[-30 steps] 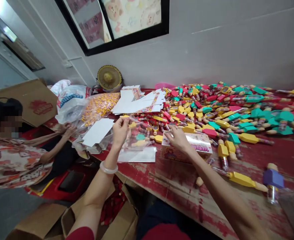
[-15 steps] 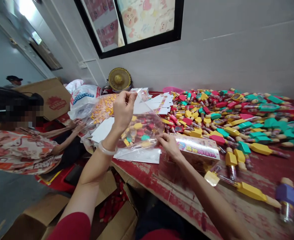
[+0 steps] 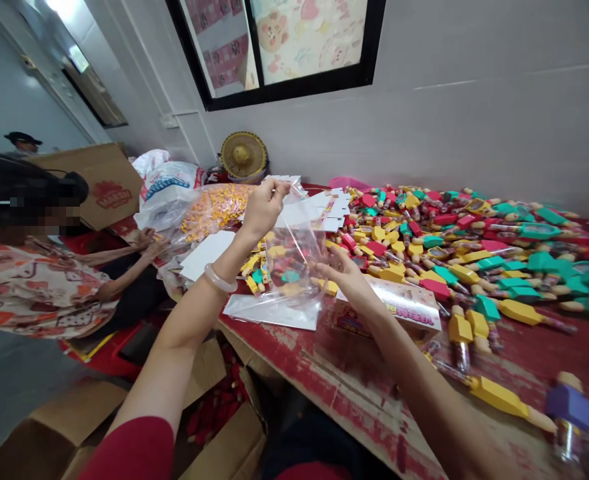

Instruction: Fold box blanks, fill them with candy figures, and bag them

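Observation:
A clear plastic bag (image 3: 299, 257) hangs stretched between my two hands above the table. My left hand (image 3: 265, 205) is closed, pinching the bag's upper corner between thumb and fingers. At the bag's right edge is my right hand (image 3: 341, 275), its fingers bent around the film, with a gap showing between index finger and thumb. Below the right wrist lies a printed box (image 3: 399, 303). White flat sheets (image 3: 274, 312) lie under the bag. Through the film I see yellow, red and green toy pieces, blurred by the plastic.
A large heap of toys (image 3: 474, 233) with coloured heads covers the right of the red table (image 3: 284, 350). Open cardboard cartons (image 3: 79, 413) stand below its edge. On the left sits a co-worker (image 3: 39, 287) beside a bag of small orange pieces (image 3: 214, 210). A fan (image 3: 244, 155) stands by the wall.
My left hand has shifted slightly right with the bag's corner. My right hand has moved slightly right and up, its fingers less tightly pinched. The bag hangs narrower and more upright.

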A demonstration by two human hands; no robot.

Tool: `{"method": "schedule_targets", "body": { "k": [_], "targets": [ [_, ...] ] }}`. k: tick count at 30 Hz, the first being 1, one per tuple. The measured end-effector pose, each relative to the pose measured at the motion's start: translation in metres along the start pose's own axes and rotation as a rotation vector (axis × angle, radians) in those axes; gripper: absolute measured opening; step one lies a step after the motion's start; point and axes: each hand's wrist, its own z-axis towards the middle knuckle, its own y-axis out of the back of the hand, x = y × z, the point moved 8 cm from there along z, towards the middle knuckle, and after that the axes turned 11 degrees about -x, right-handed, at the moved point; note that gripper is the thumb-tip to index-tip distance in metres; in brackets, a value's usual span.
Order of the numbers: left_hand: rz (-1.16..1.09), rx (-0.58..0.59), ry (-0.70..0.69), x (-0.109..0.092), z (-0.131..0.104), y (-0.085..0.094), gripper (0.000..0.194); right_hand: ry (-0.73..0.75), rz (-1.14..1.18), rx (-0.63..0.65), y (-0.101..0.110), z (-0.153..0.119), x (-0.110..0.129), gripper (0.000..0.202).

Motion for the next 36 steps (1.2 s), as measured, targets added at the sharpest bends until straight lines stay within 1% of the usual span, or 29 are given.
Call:
{"method": "schedule_targets", "body": {
  "k": [1, 2, 3, 5, 7, 8, 9, 10, 11, 12, 13, 14, 15, 16, 17, 18, 19, 20, 22, 24, 25, 27, 29, 31, 32, 33, 34, 36],
  "targets": [
    [0.028, 0.005, -0.007, 0.001, 0.0, 0.002, 0.034, -0.04, 0.04, 0.002, -0.004, 0.002, -0.002, 0.06],
    [0.067, 0.004, -0.014, 0.003, 0.0, 0.005, 0.032, -0.05, 0.071, -0.022, -0.005, 0.003, 0.0, 0.052],
    [0.111, 0.008, -0.02, 0.005, 0.001, 0.007, 0.029, -0.028, 0.092, -0.067, -0.001, 0.003, 0.004, 0.046],
    [0.193, 0.031, -0.019, 0.011, 0.002, 0.009, 0.025, 0.084, 0.09, -0.173, 0.016, -0.001, 0.021, 0.039],
    [0.239, 0.067, 0.001, 0.016, 0.001, 0.005, 0.025, 0.209, 0.041, -0.233, 0.034, -0.008, 0.043, 0.033],
    [0.247, 0.064, 0.008, 0.016, -0.001, 0.002, 0.025, 0.261, 0.015, -0.265, 0.044, -0.012, 0.055, 0.032],
    [0.241, 0.033, 0.001, 0.012, -0.005, 0.0, 0.024, 0.303, -0.002, -0.304, 0.055, -0.015, 0.066, 0.031],
    [0.222, -0.023, -0.021, 0.004, -0.012, -0.001, 0.023, 0.329, -0.001, -0.345, 0.065, -0.019, 0.075, 0.031],
    [0.19, -0.092, -0.055, -0.009, -0.022, -0.003, 0.024, 0.335, 0.021, -0.374, 0.073, -0.022, 0.083, 0.033],
    [0.145, -0.151, -0.096, -0.024, -0.037, -0.005, 0.03, 0.321, 0.054, -0.378, 0.079, -0.023, 0.089, 0.036],
    [0.089, -0.173, -0.138, -0.041, -0.054, -0.01, 0.039, 0.296, 0.091, -0.358, 0.082, -0.025, 0.093, 0.039],
    [0.026, -0.141, -0.173, -0.059, -0.072, -0.019, 0.048, 0.269, 0.123, -0.318, 0.083, -0.026, 0.096, 0.043],
    [-0.046, -0.053, -0.196, -0.075, -0.091, -0.032, 0.052, 0.254, 0.142, -0.277, 0.082, -0.028, 0.1, 0.046],
    [-0.129, 0.071, -0.207, -0.089, -0.109, -0.047, 0.047, 0.258, 0.145, -0.253, 0.084, -0.031, 0.105, 0.048],
    [-0.22, 0.194, -0.191, -0.099, -0.124, -0.059, 0.04, 0.284, 0.135, -0.258, 0.088, -0.035, 0.111, 0.048],
    [-0.309, 0.297, -0.152, -0.105, -0.135, -0.069, 0.036, 0.325, 0.122, -0.293, 0.095, -0.04, 0.118, 0.047],
    [-0.383, 0.358, -0.093, -0.106, -0.14, -0.074, 0.036, 0.375, 0.109, -0.348, 0.105, -0.047, 0.126, 0.045],
    [-0.435, 0.376, -0.021, -0.102, -0.14, -0.075, 0.038, 0.423, 0.097, -0.411, 0.116, -0.054, 0.134, 0.042],
    [-0.474, 0.345, 0.12, -0.088, -0.131, -0.07, 0.041, 0.49, 0.073, -0.515, 0.136, -0.068, 0.148, 0.037],
    [-0.494, 0.331, 0.206, -0.081, -0.123, -0.065, 0.045, 0.496, 0.03, -0.54, 0.144, -0.076, 0.154, 0.033],
    [-0.518, 0.352, 0.224, -0.084, -0.122, -0.065, 0.046, 0.481, 0.003, -0.523, 0.143, -0.077, 0.155, 0.03],
    [-0.579, 0.434, 0.21, -0.1, -0.13, -0.07, 0.044, 0.439, -0.039, -0.455, 0.13, -0.076, 0.152, 0.027],
    [-0.653, 0.571, 0.195, -0.121, -0.147, -0.082, 0.048, 0.403, -0.061, -0.379, 0.114, -0.073, 0.148, 0.031],
    [-0.745, 0.751, 0.253, -0.134, -0.168, -0.096, 0.046, 0.378, -0.078, -0.325, 0.104, -0.073, 0.147, 0.036],
    [-0.785, 0.827, 0.303, -0.136, -0.177, -0.101, 0.044, 0.364, -0.087, -0.308, 0.104, -0.074, 0.147, 0.038],
    [-0.811, 0.872, 0.354, -0.136, -0.182, -0.104, 0.045, 0.351, -0.094, -0.3, 0.106, -0.076, 0.147, 0.04],
    [-0.824, 0.877, 0.391, -0.133, -0.183, -0.105, 0.046, 0.337, -0.096, -0.295, 0.109, -0.078, 0.148, 0.04],
    [-0.826, 0.802, 0.399, -0.129, -0.178, -0.103, 0.042, 0.31, -0.071, -0.283, 0.116, -0.082, 0.15, 0.041]
  ]
}}
